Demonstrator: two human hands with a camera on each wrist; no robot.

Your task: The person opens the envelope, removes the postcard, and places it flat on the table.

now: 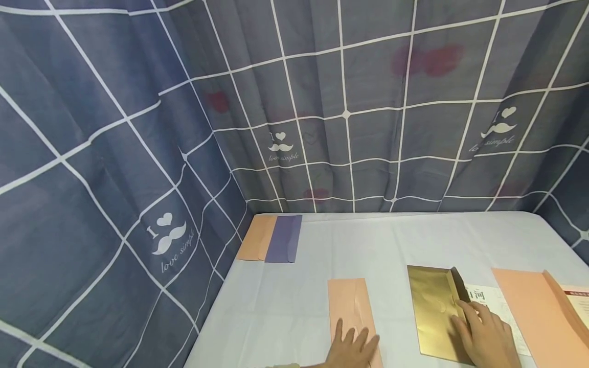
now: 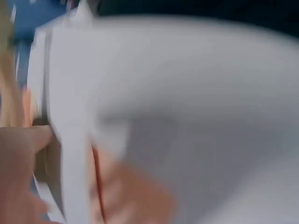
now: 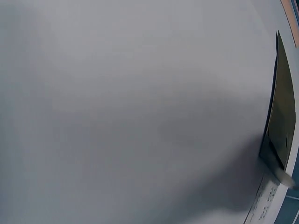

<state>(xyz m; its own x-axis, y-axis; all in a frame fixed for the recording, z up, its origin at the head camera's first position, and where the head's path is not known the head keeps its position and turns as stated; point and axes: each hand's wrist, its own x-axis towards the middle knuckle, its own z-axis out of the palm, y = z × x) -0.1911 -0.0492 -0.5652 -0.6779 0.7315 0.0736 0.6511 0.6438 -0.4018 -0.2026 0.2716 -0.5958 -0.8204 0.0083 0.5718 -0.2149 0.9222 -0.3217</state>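
Right hand at the flapped edge of a metallic gold paper envelope, left hand resting on a slim peach paper envelope.
The right hand (image 1: 490,332) has thumb and index finger narrowly apart on the gold envelope (image 1: 428,306), near right; whether they pinch it, I cannot tell. The left hand (image 1: 352,352), fingers spread, lies on the peach envelope (image 1: 348,301), left of the gold one. Rightward are a white printed sheet (image 1: 499,309) and a wide salmon envelope (image 1: 536,306); far left, flat orange (image 1: 257,235) and purple (image 1: 284,240) envelopes.
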